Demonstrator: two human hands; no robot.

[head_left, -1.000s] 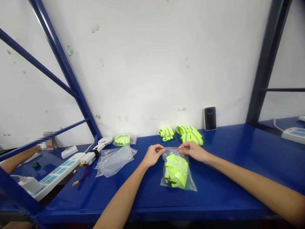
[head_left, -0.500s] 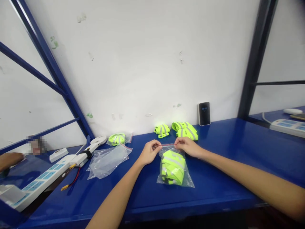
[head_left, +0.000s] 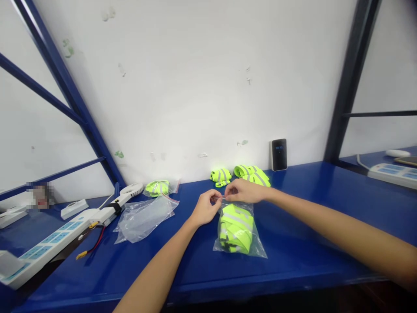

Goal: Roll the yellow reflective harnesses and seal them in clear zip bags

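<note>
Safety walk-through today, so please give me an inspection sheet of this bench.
Surface: blue-painted bench top; no spills seen.
Things at hand: clear zip bag holding a folded hi-vis vest.
Hands: left hand and right hand pinch the bag's red-lined seal.
Clutter: empty clear bag, bagged vest, folded vests, white fan.
Cables: red lead with yellow connector beside a white power strip.
Surroundings: scuffed white wall, blue steel frame, black device.
</note>
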